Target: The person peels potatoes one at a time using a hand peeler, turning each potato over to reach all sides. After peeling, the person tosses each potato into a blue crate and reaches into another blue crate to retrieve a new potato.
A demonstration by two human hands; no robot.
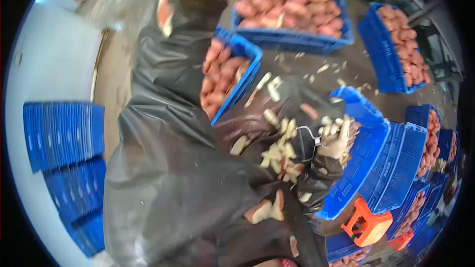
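My right hand (335, 143), in a pale, soiled glove, is at the blue crate (370, 136) right of centre. Its fingers look curled, and blur hides what they hold. A white loop hangs by the wrist over a dark sleeve. Beside the hand, pale cut pieces (282, 153) lie heaped on a dark sheet. More scraps (267, 210) with reddish skin stick to the black apron (173, 183). My left hand is not in view.
Crates of reddish tubers stand at the top (292, 40), upper left of centre (245, 71) and upper right (383, 52). More crates (401, 163) line the right, near an orange stool (371, 225). Empty-looking blue crates (64, 131) are stacked at the left wall.
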